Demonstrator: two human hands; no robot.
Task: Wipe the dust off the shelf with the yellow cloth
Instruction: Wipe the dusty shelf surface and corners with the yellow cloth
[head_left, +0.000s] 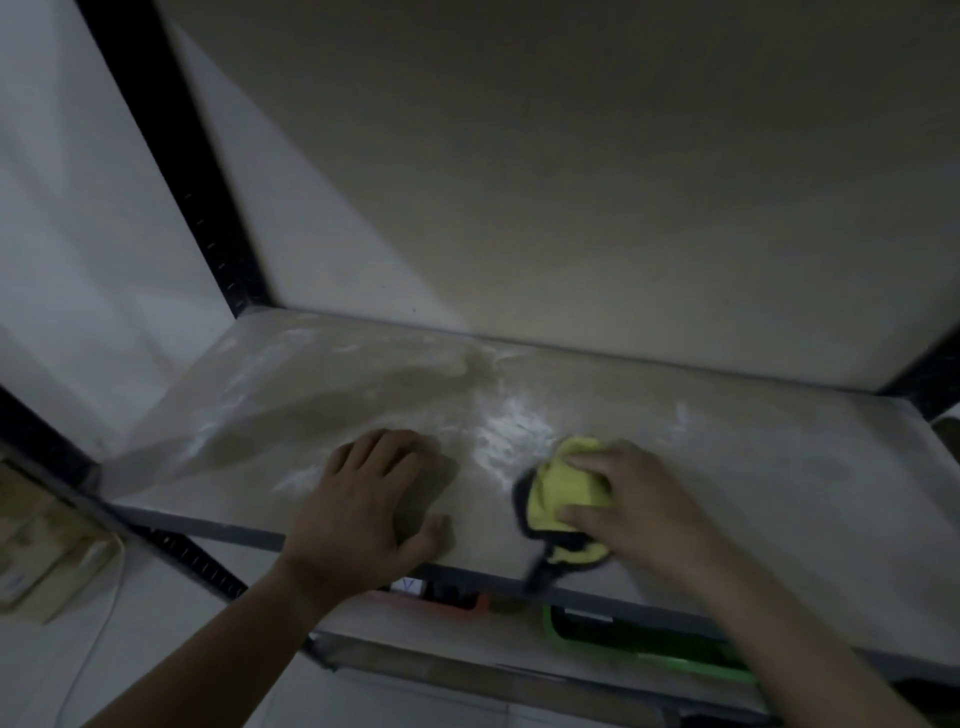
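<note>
Both bare arms reach forward, angling in toward each other. The left forearm (218, 639) comes up from low on the left with a straight wrist. The left hand (363, 499) lies palm down on the shelf (753, 467), fingers (374, 452) straight and close together, thumb (431, 535) stuck out to the side. It holds nothing. The right forearm (810, 649) slants in from the right. The right hand (623, 504) sits knuckles-up on the yellow cloth (563, 493), fingers curled over the top of it and thumb (576, 517) pressed against its near side, bunching it under the palm. The two hands are near each other, not touching.
</note>
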